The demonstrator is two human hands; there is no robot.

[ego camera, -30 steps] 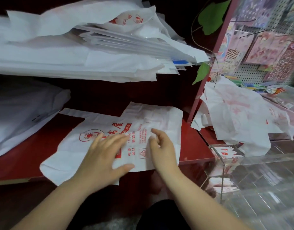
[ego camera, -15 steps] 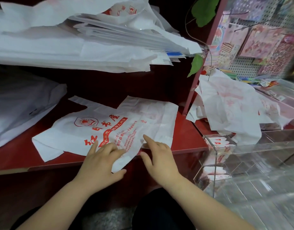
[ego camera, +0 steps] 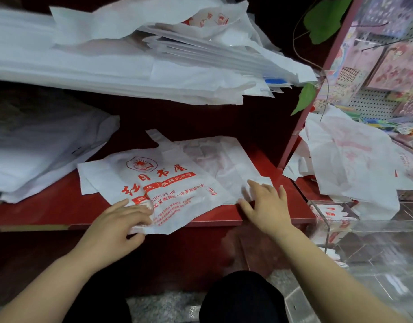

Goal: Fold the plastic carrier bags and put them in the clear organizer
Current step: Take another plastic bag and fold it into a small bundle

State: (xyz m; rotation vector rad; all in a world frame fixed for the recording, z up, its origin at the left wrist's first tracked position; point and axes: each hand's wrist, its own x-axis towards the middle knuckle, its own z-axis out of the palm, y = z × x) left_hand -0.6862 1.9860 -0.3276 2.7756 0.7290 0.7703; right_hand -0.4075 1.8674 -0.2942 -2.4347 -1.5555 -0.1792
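Note:
A white plastic carrier bag [ego camera: 168, 183] with red print lies flat on the red shelf [ego camera: 61, 210], its near edge hanging over the shelf front. My left hand [ego camera: 117, 224] pinches that near edge, fingers on top and thumb below. With fingers spread, my right hand [ego camera: 266, 203] rests flat on the bag's right corner. The clear organizer [ego camera: 329, 220] stands at the lower right, with folded bags showing through its wall.
A loose heap of white bags [ego camera: 352, 164] lies right of the red post [ego camera: 317, 89]. A thick stack of white bags [ego camera: 131, 66] fills the upper shelf, and another white pile [ego camera: 37, 155] sits on the left. A pegboard with packets [ego camera: 387, 66] hangs at the far right.
The bag has slid and turned so its print faces me more squarely. Both hands moved from the bag's middle to its near edge, the left now pinching it.

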